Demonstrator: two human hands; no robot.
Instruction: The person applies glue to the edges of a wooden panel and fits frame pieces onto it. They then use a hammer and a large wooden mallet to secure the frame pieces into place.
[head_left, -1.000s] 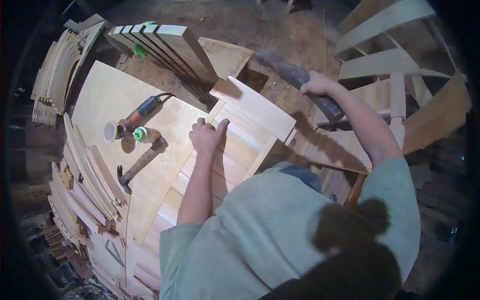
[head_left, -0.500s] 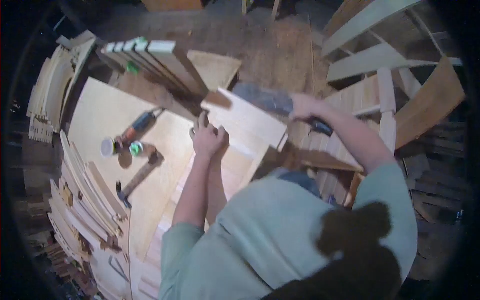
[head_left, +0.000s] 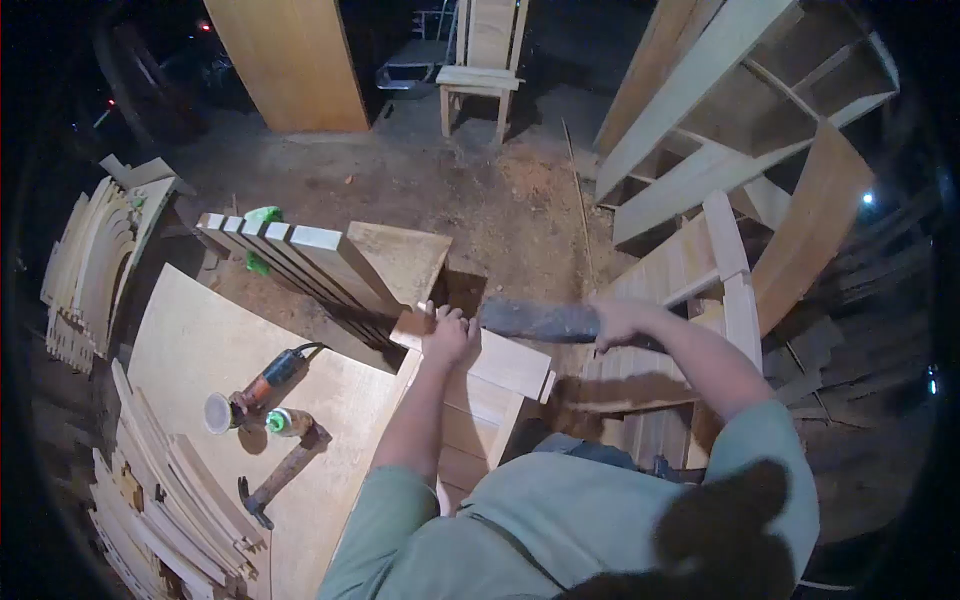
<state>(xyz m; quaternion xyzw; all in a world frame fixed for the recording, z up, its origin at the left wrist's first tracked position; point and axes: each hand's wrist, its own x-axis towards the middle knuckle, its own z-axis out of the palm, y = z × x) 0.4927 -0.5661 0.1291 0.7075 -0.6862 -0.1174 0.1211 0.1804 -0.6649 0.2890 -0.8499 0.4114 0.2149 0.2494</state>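
Observation:
My left hand [head_left: 452,338] lies across a pale wooden board [head_left: 510,362], its fingers bent over the far edge and gripping it. The board rests on a slatted wooden piece [head_left: 468,425] in front of me. In my right hand [head_left: 625,325] is a long dark grey, worn tool [head_left: 540,320], held level just beyond the board's far edge. Its exact kind I cannot make out. To the left, an angle grinder [head_left: 265,380], a small container with a green top [head_left: 288,422] and a claw hammer [head_left: 285,475] lie on a pale wooden sheet [head_left: 190,335].
Upright slats [head_left: 315,270] stand beyond the sheet. Curved wooden strips are stacked at left [head_left: 185,470] and far left [head_left: 85,260]. A chair-like frame [head_left: 735,290] and a large shelved piece [head_left: 700,150] stand at right. A wooden chair [head_left: 480,80] is farther back.
My view has tilted up, showing more floor and the chair behind. My left hand has moved from beside the board's near-left edge onto the board. The grey tool stays in my right hand.

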